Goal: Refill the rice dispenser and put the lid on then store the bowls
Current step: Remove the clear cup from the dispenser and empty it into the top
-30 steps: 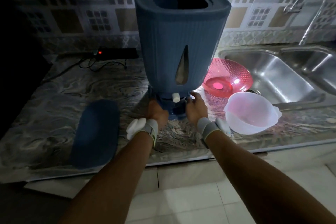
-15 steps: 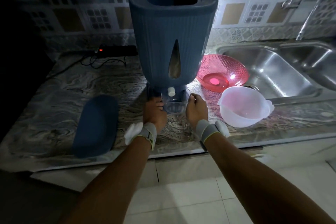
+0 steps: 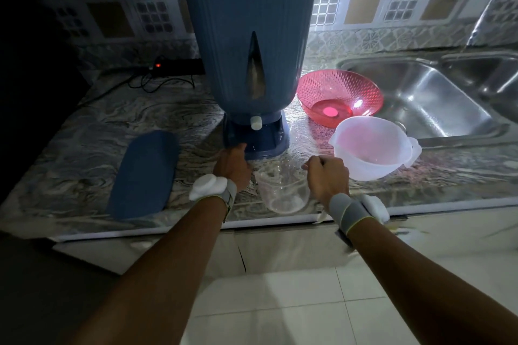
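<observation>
The tall blue rice dispenser [image 3: 249, 36] stands on the marble counter, its top open and its white knob facing me. Its blue lid [image 3: 144, 173] lies flat on the counter to the left. My right hand [image 3: 328, 176] is shut on the rim of a clear plastic cup [image 3: 283, 190], held out in front of the dispenser's base near the counter edge. My left hand [image 3: 232, 166] rests against the base's left front corner. A pink bowl [image 3: 340, 94] and a white bowl [image 3: 370, 148] sit to the right.
A steel sink [image 3: 437, 98] with a tap lies at the right, just behind the bowls. A black power strip [image 3: 173, 67] with a red light and cables lies at the back left. The counter's front edge [image 3: 196, 225] runs below my wrists.
My right hand has pulled the clear cup out from under the dispenser towards the counter edge. My left hand stays at the base. The view has tilted down a little.
</observation>
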The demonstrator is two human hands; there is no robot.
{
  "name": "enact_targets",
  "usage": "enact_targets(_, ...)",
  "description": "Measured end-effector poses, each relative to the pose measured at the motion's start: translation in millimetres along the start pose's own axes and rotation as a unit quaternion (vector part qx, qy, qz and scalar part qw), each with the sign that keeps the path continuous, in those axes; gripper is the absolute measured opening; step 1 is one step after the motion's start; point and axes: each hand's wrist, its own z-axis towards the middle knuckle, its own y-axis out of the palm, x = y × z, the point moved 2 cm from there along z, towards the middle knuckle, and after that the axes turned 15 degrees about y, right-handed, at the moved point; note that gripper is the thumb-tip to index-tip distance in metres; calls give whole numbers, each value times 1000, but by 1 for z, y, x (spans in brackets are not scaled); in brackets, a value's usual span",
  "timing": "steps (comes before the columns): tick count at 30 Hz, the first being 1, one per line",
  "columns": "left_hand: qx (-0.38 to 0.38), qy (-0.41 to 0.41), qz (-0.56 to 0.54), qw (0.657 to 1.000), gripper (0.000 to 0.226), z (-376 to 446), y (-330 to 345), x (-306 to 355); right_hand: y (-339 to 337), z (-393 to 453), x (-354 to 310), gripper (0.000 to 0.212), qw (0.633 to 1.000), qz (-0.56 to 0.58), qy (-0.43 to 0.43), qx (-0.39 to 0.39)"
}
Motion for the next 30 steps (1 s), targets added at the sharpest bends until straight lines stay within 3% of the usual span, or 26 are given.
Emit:
enact_targets(6, -61, 142, 167, 974, 69, 21, 22, 0, 6, 3, 21, 43, 999, 43, -1, -30)
enact_targets(11, -147, 127, 251, 948, 74, 32, 35, -7, 13, 6, 30, 40, 998, 50, 9, -35)
enact_targets(20, -156, 176, 318, 919, 62, 18, 42, -9, 10, 3, 28, 41, 996, 63, 19, -53)
enact_targets(22, -147, 189, 318, 917, 59, 14, 41, -11, 9, 4, 29, 39, 996, 64, 23, -63)
enact_targets(25, -112, 202, 236, 944, 51, 4, 42, -12, 5, -2, 31, 39, 995, 61, 27, -81)
enact_targets(30, 65, 170, 108, 977, 47, 27, 34, -6, 19, 18, 26, 41, 991, 90, 22, -98)
